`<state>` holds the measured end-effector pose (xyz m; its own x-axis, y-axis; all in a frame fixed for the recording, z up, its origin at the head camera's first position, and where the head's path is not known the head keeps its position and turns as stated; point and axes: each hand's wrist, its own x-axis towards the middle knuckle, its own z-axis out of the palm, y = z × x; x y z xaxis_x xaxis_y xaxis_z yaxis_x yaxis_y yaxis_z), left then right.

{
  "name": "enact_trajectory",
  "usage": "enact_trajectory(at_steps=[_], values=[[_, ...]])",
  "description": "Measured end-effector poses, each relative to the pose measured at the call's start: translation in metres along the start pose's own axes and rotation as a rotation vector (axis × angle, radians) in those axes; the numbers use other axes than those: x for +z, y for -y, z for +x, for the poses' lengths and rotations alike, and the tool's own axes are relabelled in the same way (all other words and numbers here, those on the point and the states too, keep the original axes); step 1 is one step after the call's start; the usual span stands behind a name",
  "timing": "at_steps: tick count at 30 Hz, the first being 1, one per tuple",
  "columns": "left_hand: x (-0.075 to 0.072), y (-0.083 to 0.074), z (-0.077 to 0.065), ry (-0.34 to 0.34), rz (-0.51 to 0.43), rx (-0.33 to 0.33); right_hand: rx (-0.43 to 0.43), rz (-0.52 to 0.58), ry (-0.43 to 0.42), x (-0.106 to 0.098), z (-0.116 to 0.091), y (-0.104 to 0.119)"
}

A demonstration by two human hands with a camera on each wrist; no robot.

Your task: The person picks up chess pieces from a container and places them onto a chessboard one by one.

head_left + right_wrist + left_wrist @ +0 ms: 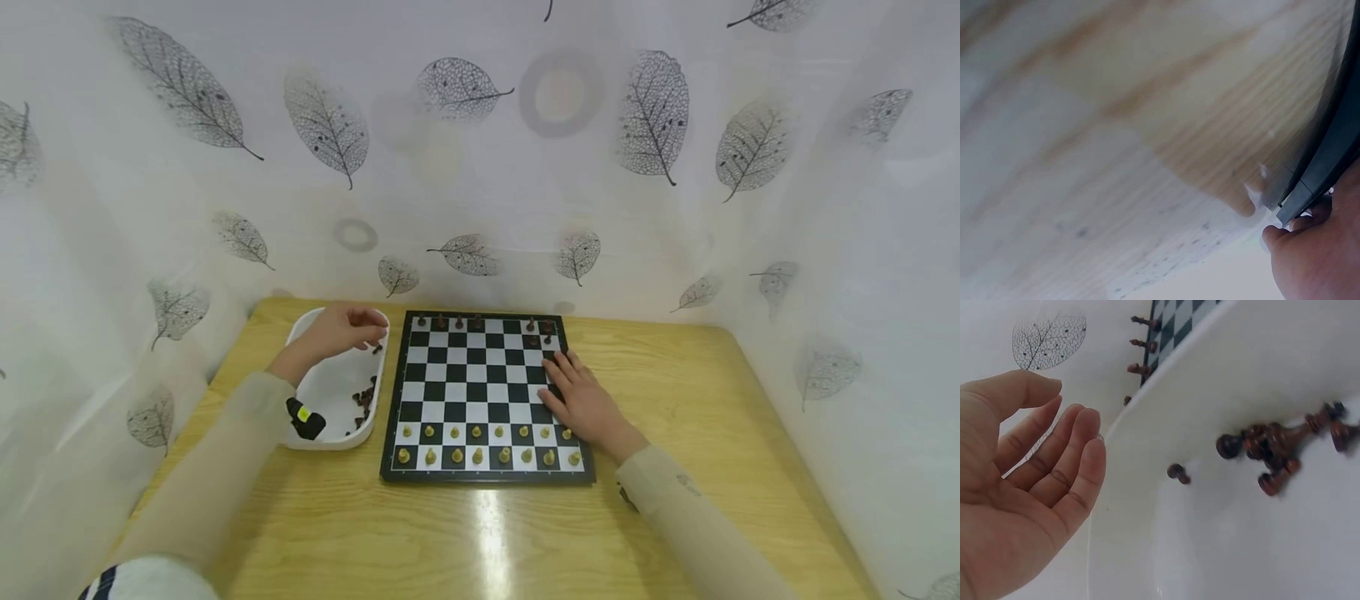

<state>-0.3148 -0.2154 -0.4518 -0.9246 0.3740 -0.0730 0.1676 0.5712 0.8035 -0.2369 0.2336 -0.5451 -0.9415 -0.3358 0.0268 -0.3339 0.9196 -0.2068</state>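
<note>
My left hand hovers over the far part of a white plastic tub, fingers loosely bent; in the left wrist view no piece shows between thumb and fingers. Dark brown chess pieces lie in a heap along the tub's right side, with a single pawn apart from them. My right hand rests on the right edge of the chessboard, fingers spread. Along the board's far edge stand several dark pieces, with a few in its far right corner. Two near rows hold yellowish pieces.
The board and tub stand side by side on a yellow wooden table. A white curtain with a leaf print hangs behind the table and at both sides. A black wrist strap is on the left sleeve.
</note>
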Motion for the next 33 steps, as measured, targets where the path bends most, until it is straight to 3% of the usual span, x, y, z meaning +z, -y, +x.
enact_trajectory(at_steps=[7, 16, 23, 33], values=[[-0.004, 0.007, -0.01, 0.048, 0.082, -0.006, 0.013, 0.008, -0.001, -0.002, 0.004, -0.001], [0.004, 0.02, -0.026, 0.18, 0.159, 0.0, -0.011, 0.007, -0.008, -0.003, 0.002, -0.001], [0.008, 0.027, -0.033, 0.19, 0.208, 0.031, -0.01, 0.004, -0.007, -0.003, 0.002, 0.0], [0.013, 0.033, -0.039, 0.242, 0.206, -0.036, -0.003, 0.014, -0.002, -0.002, 0.001, 0.0]])
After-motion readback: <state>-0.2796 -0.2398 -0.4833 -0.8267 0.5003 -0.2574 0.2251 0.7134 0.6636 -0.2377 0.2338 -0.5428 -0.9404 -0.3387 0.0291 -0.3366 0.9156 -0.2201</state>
